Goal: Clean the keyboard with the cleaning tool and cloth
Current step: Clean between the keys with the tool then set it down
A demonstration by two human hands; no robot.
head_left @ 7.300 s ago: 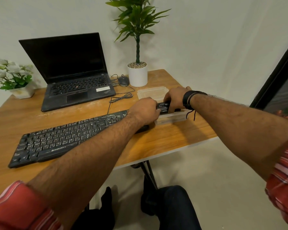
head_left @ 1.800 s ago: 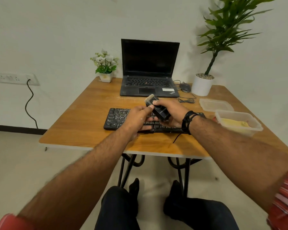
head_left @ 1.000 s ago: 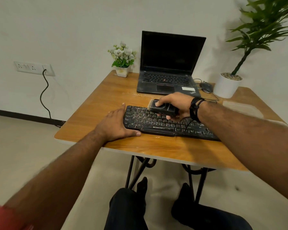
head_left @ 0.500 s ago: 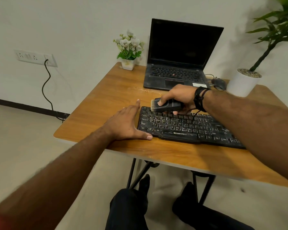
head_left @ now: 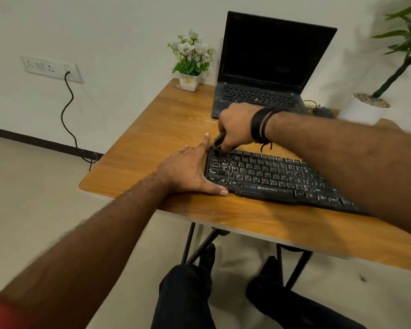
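A dusty black keyboard (head_left: 271, 176) lies along the front of the wooden table (head_left: 152, 129). My left hand (head_left: 190, 169) lies flat on the table against the keyboard's left end, fingers straight, thumb along its front edge. My right hand (head_left: 235, 124) grips a small black cleaning brush (head_left: 218, 142) and holds its tip down on the keyboard's far left corner. Most of the brush is hidden under my fingers. No cloth is in view.
An open black laptop (head_left: 263, 74) stands behind the keyboard. A small flower pot (head_left: 190, 65) sits at the table's back left corner. A white potted plant (head_left: 370, 108) and a black mouse (head_left: 323, 112) are at the back right. A wall socket with a cable (head_left: 50, 67) is on the left.
My right hand has turned the brush tip down onto the keyboard's far left corner. My left hand stays pressed against the keyboard's left end. The view has moved closer.
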